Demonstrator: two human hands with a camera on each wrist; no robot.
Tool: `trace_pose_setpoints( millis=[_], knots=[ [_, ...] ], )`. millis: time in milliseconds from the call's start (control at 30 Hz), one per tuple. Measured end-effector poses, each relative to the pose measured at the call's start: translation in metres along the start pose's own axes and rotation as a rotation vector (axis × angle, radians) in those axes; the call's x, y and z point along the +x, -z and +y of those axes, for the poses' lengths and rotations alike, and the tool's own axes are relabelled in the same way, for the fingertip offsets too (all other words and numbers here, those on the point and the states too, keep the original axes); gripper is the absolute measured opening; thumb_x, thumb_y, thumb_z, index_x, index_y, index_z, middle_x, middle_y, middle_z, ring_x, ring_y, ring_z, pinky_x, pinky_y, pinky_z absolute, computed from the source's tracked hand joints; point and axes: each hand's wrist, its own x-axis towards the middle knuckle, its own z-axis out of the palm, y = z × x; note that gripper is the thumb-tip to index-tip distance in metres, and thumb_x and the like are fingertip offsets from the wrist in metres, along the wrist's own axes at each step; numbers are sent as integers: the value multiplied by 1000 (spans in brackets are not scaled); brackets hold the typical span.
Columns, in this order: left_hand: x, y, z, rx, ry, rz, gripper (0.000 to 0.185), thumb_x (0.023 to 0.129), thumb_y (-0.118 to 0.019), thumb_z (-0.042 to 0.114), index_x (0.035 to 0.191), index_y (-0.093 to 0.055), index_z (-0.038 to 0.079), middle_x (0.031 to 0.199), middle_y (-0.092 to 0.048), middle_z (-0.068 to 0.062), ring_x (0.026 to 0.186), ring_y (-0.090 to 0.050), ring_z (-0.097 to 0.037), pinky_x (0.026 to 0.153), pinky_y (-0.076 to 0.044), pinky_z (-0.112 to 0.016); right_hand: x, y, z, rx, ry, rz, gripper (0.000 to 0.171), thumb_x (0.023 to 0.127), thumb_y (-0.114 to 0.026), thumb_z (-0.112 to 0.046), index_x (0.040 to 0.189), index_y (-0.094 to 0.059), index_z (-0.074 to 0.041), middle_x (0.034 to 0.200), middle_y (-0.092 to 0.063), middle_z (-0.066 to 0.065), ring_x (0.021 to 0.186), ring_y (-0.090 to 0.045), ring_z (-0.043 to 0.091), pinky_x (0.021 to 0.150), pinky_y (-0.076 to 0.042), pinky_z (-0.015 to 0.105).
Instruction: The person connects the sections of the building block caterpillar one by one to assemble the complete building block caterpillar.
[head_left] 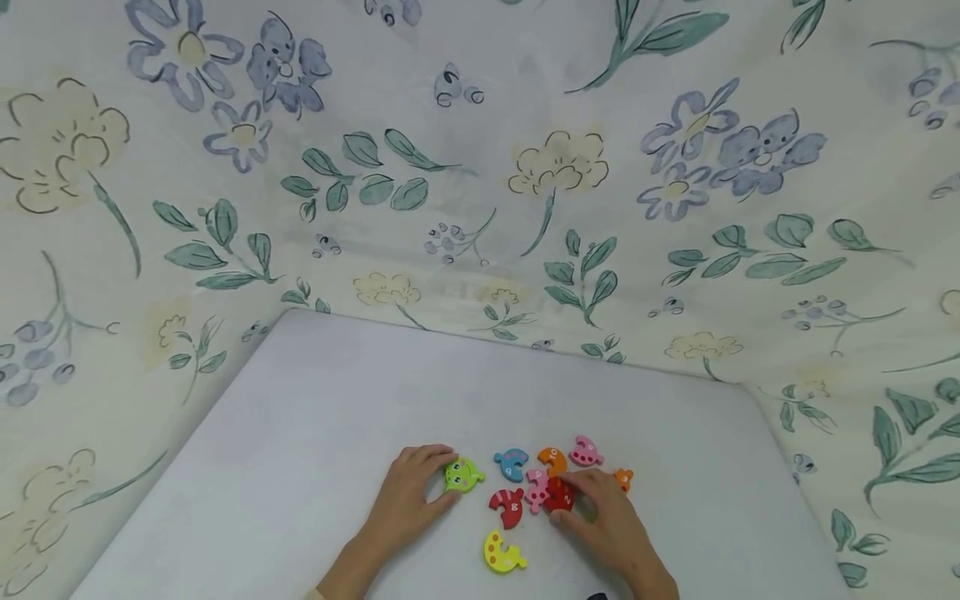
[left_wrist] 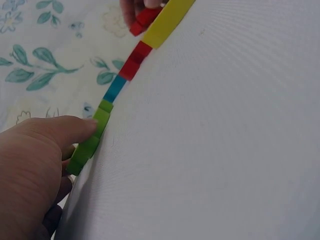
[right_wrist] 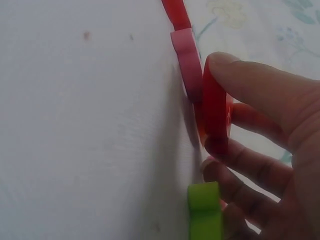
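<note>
- Red puzzle piece [head_left: 558, 494] sits pinched in our right hand [head_left: 611, 521], against the pink piece [head_left: 537, 489]; tilting it could knock that neighbour.
- Our left hand [head_left: 405, 504] pinches the green piece [head_left: 462, 474]; we might drag it across the white table [head_left: 315, 417].

The person's right hand [head_left: 611, 521] is covering much of the dark red puzzle piece [head_left: 558, 495] and most of a small orange piece [head_left: 623, 478] in the head view. Both forearms are running off the bottom edge. Numerals printed on the pieces are reading too small to tell.
</note>
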Motion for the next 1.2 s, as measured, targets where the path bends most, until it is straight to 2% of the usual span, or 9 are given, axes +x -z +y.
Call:
trace_pose_setpoints(
  millis=[233, 500, 833, 1067, 1200],
  knots=[
    [1, 0, 0, -3, 8, -9, 51, 86, -88, 32, 132, -70, 20, 137, -63, 7, 125, -52, -16, 109, -46, -46, 3, 7, -6, -24, 5, 12, 57, 82, -89, -41, 132, -71, -21, 132, -65, 2, 126, -59, 29, 104, -52, 56],
    [0, 1, 0, -20, 15, -13, 51, 86, -88, 32, 133, -70, 20, 138, -62, 8, 126, -51, -16, 109, -46, -46, 6, 8, -14, 63, 11, 31, 59, 84, -89, -33, 136, -67, -16, 130, -66, 1, 105, -65, 18, 88, -62, 37],
    [0, 2, 1, -23, 15, -17, 51, 87, -87, 31, 133, -70, 20, 138, -62, 8, 126, -51, -16, 110, -46, -45, 10, 6, -30, 53, 37, 13, 58, 83, -90, -32, 134, -67, -18, 126, -66, 1, 102, -63, 16, 83, -62, 35],
    [1, 2, 1, -32, 15, -17, 51, 87, -87, 31, 133, -70, 19, 139, -62, 8, 127, -51, -16, 110, -45, -45, 15, 4, -39, 37, 104, 11, 57, 82, -91, -30, 133, -68, -19, 125, -63, -3, 100, -60, 12, 79, -61, 27],
    [1, 2, 0, -31, 12, -16, 51, 87, -87, 30, 133, -70, 19, 138, -62, 7, 126, -51, -16, 110, -46, -45, 17, 3, -44, 33, 135, 3, 56, 83, -91, -30, 132, -68, -20, 123, -64, -4, 98, -60, 12, 79, -61, 28]
  ],
)
